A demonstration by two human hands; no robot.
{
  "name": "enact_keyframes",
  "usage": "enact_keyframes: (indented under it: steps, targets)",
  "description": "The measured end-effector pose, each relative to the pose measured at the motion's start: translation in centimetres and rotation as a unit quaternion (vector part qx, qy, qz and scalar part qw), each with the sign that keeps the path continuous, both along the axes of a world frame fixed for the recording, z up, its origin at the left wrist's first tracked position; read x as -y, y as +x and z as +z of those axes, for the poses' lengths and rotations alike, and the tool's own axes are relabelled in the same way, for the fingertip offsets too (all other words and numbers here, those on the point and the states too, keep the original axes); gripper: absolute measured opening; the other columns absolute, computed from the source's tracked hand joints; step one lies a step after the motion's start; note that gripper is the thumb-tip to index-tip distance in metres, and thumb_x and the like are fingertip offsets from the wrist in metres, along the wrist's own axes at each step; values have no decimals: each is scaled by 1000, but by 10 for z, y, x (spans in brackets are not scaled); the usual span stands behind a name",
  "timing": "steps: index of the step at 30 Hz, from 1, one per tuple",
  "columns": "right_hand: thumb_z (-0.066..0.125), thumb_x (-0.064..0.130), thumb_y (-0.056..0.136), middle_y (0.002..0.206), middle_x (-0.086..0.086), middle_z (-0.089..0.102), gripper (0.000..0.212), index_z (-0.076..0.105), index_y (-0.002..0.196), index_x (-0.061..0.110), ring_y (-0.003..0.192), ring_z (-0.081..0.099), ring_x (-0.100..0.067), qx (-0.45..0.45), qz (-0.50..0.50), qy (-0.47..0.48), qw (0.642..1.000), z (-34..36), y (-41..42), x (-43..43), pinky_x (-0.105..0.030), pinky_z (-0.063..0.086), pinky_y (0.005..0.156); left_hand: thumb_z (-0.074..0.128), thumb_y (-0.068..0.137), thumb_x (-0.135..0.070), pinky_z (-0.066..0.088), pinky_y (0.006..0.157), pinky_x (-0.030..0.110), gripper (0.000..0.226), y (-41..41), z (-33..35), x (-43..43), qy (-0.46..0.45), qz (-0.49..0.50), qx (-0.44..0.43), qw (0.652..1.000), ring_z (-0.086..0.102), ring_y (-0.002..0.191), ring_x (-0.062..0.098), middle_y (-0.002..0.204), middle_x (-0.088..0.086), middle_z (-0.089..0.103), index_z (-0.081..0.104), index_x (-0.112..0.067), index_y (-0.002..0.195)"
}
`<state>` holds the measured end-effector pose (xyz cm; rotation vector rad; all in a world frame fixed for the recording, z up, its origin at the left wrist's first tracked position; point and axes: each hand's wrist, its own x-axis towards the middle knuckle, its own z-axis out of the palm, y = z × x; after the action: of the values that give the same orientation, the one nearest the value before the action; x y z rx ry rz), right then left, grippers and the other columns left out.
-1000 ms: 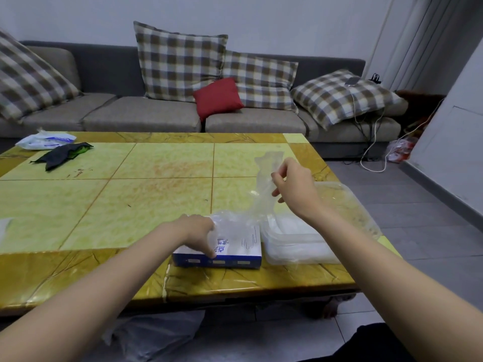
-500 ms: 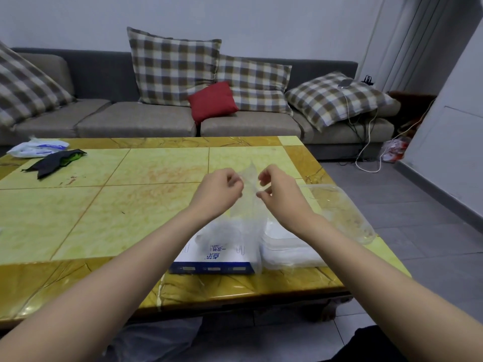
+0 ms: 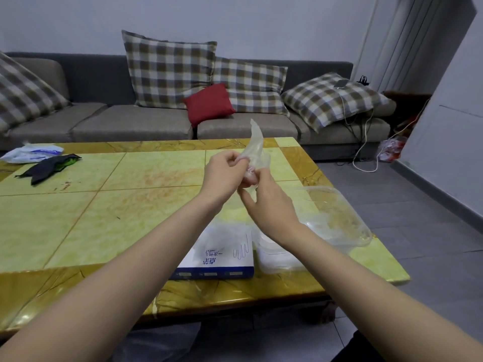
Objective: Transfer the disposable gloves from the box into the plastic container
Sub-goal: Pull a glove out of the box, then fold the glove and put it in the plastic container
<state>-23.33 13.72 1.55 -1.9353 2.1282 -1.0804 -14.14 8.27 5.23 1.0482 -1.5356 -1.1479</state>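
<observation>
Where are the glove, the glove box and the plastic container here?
glove [image 3: 254, 142], head view, its raised translucent tip.
glove box [image 3: 222, 256], head view, printed white top.
plastic container [image 3: 347, 223], head view, clear right side.

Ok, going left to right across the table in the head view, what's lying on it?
From left: dark cloth → blue-and-white glove box → clear plastic container. Left out: white bag, overlapping the cloth; left hand, right hand and the disposable glove they hold, above the box.
</observation>
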Motion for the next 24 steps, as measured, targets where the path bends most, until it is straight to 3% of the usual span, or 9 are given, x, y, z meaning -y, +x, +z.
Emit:
enact_keyframes:
  steps: [4,10,14,17,21,24]
  targets:
    - [45,25,98,95,-2,55,16,54,95,12,86,55,-24,-22,-18,-6,1000,7,-23,-2,-38,43,70,54,85,-8,56,71,35,11,-2,2,4,-3,6,16,1000,64,69,19,70,3,65,60,-8,77]
    - [49,2,90,87,-5,52,14,46,81,12,79,49,-22,-5,-27,9,1000,7,-66,-11,-32,39,67,54,88,-17,54,81,38,8,-6,-7,14,76,-3,62,995,65,74,17,81,1,62,58,-11,87]
    - [49,-1,89,87,-1,56,19,52,82,16,82,52,-18,-12,16,41,999,1,-75,-18,-30,42,69,57,90,-34,51,80,36,16,-19,-14,11,124,-44,70,989,63,76,16,85,0,65,58,-19,86]
    - [51,-2,89,90,-3,60,18,53,85,16,85,57,-21,-11,48,69,996,-6,-81,-22,-39,50,76,59,91,-28,48,72,30,16,-28,-22,15,113,-35,87,989,61,77,18,75,0,67,61,-14,82]
    - [47,-4,89,90,-4,59,20,53,87,15,83,56,-23,-29,-2,62,998,-8,-101,-26,-42,50,73,55,91,-18,45,63,28,15,-37,-32,25,99,5,117,988,58,73,20,80,6,67,62,-7,84]
    - [44,-5,89,93,-3,57,22,53,89,15,88,55,-24,-38,-58,29,997,2,-118,-26,-37,45,72,55,93,-21,47,68,32,20,-47,-28,26,76,10,103,992,60,67,19,81,8,66,60,-6,81]
